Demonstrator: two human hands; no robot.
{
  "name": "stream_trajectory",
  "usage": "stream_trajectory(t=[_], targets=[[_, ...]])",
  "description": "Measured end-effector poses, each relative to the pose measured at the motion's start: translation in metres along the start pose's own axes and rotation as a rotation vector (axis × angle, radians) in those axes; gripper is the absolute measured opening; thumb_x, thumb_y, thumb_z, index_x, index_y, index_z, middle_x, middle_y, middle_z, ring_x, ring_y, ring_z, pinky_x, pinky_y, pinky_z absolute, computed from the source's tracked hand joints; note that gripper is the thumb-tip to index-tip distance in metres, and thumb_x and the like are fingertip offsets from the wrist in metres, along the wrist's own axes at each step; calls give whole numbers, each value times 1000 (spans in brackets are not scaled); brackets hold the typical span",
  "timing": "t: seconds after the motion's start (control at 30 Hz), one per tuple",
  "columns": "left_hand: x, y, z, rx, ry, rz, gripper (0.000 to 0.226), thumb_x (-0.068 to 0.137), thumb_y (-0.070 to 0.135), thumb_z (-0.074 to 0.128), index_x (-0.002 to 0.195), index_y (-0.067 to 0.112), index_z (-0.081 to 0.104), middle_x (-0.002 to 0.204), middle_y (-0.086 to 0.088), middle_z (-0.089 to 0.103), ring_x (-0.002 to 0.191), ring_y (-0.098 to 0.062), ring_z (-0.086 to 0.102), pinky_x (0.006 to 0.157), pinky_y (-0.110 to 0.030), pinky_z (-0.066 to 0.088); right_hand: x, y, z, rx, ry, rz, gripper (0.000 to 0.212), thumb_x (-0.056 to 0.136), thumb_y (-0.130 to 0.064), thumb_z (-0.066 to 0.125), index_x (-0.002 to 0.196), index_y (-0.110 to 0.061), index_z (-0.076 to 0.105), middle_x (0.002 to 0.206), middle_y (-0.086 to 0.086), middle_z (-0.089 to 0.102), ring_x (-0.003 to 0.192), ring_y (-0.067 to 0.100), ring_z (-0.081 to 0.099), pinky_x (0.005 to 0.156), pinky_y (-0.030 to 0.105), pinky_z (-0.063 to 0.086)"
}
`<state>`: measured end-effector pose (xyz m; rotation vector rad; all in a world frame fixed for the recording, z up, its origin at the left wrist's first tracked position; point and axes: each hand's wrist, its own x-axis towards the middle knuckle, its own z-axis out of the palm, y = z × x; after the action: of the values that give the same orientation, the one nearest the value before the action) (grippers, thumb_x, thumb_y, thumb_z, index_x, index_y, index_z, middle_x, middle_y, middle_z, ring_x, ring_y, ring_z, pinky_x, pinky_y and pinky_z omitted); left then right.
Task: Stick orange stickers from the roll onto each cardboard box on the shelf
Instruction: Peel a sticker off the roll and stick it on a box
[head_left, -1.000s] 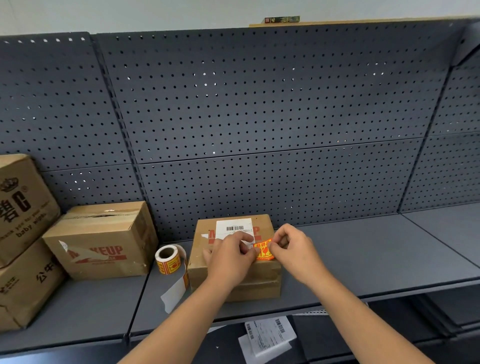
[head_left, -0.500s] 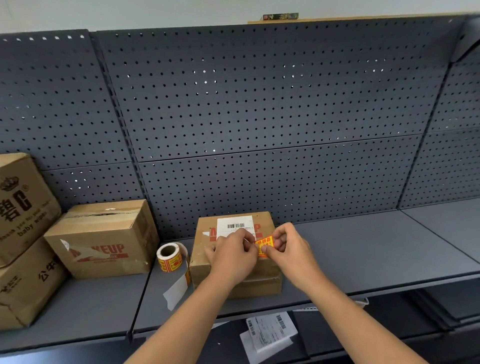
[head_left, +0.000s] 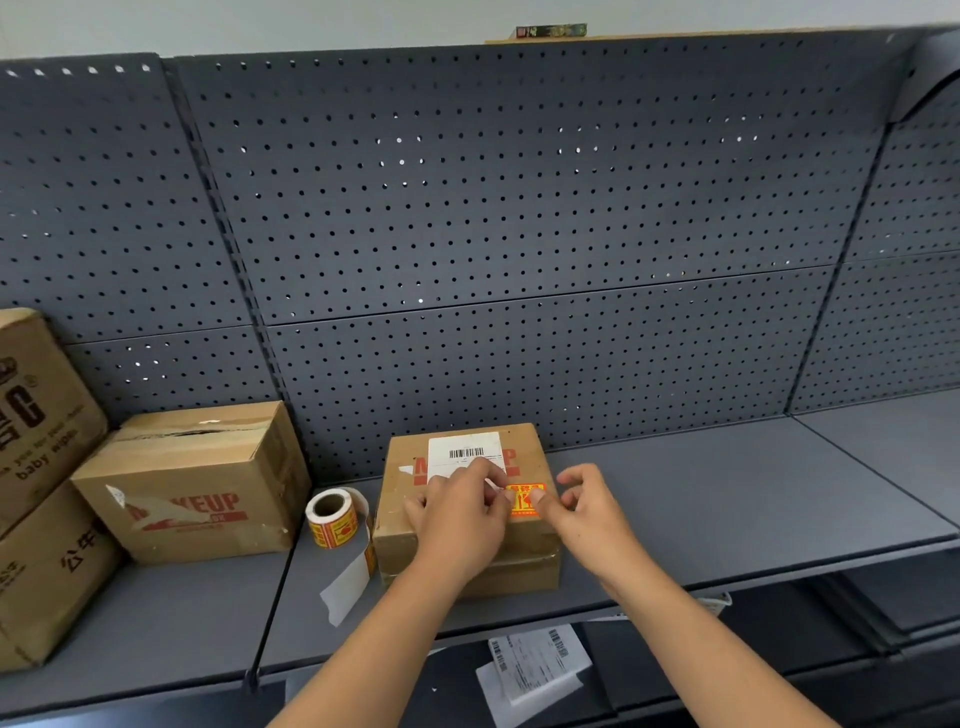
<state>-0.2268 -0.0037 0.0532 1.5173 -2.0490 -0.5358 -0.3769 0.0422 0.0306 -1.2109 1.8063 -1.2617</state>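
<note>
A small cardboard box (head_left: 525, 450) with a white barcode label stands on the grey shelf (head_left: 727, 499). An orange sticker (head_left: 523, 500) lies flat on its top near the right edge. The thumb of my right hand (head_left: 589, 512) rests on the sticker's right edge, and its other fingers are curled apart and hold nothing. Just left of the sticker, my left hand (head_left: 457, 517) pinches a small white scrap of backing paper (head_left: 492, 484). The sticker roll (head_left: 332, 519) stands left of the box, with a white backing strip (head_left: 349, 584) trailing to the shelf's front.
A larger box printed MAKEUP (head_left: 197, 486) stands left of the roll. Two stacked boxes (head_left: 41, 467) fill the far left. A perforated grey back panel (head_left: 519, 208) rises behind. White printed papers (head_left: 535, 670) lie on the lower shelf. Bare shelf extends to the right.
The sticker was held up between both hands; now it lies flat on the box top. My right fingers have let go of it and spread, with only the thumb on it.
</note>
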Motion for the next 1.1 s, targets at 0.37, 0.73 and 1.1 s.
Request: stream_trajectory(t=[0.37,0.73,1.1], targets=[[5,0,0,-3,-10,-42,9,102,36,50,107,38,57,94,16,65,108,-13,46,99,-43,29,-9,39,-16,-138,167,-114,21,105,-9,51,101,-22,66,87,-5,67,76,8,61,62,16,43],[8,7,10,192,71,4,31,103,56,45,122,35,55,116,10,70,116,-17,54,100,-40,30,22,1,16,-298,24,-31,36,105,-55,43,101,-20,49,82,-2,65,69,15,62,61,36,48],[16,4,12,223,-59,23,26,109,40,38,131,40,52,139,10,61,127,-21,47,108,-45,24,25,10,24,-78,39,3,24,111,-33,38,101,-15,49,83,2,60,71,14,52,63,33,42]])
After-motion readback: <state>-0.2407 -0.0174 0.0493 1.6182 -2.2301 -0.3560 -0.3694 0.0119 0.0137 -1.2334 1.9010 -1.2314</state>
